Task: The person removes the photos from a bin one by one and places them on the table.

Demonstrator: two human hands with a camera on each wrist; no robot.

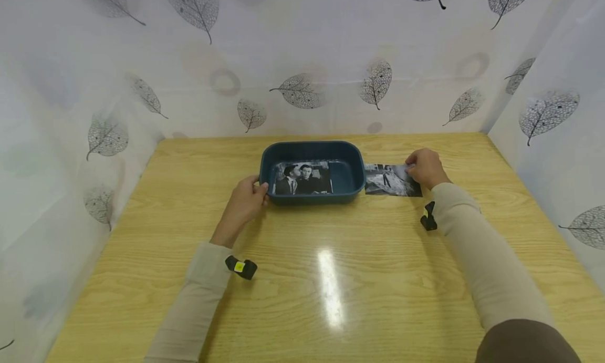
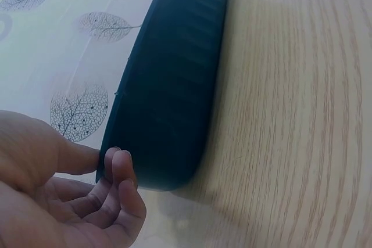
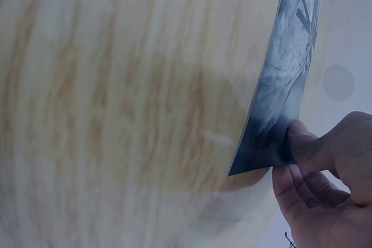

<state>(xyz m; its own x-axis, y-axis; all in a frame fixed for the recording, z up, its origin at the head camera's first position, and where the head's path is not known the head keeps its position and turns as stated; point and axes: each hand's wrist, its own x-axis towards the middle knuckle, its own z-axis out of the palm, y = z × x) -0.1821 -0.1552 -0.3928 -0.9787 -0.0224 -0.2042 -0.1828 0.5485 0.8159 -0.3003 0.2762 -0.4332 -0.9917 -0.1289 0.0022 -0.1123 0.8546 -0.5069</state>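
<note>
A dark blue rectangular tray with raised sides (image 1: 312,199) sits near the back of the table. Inside it, toward the left, lies a black-and-white photo (image 1: 304,179) of two people. My left hand (image 1: 246,203) pinches the tray's left end at the rim, thumb and fingers on either side in the left wrist view. To the right of the tray is a second black-and-white photo (image 1: 389,182), showing a figure and a pale, spread-out shape. My right hand (image 1: 427,167) pinches this photo's right end between thumb and fingers; in the right wrist view its corner is lifted off the table.
The wood-grain table (image 1: 293,279) runs up to a white curtain (image 1: 302,48) printed with grey leaves at the back and sides. A black wrist device (image 1: 241,267) sits at the left cuff, another (image 1: 428,217) at the right.
</note>
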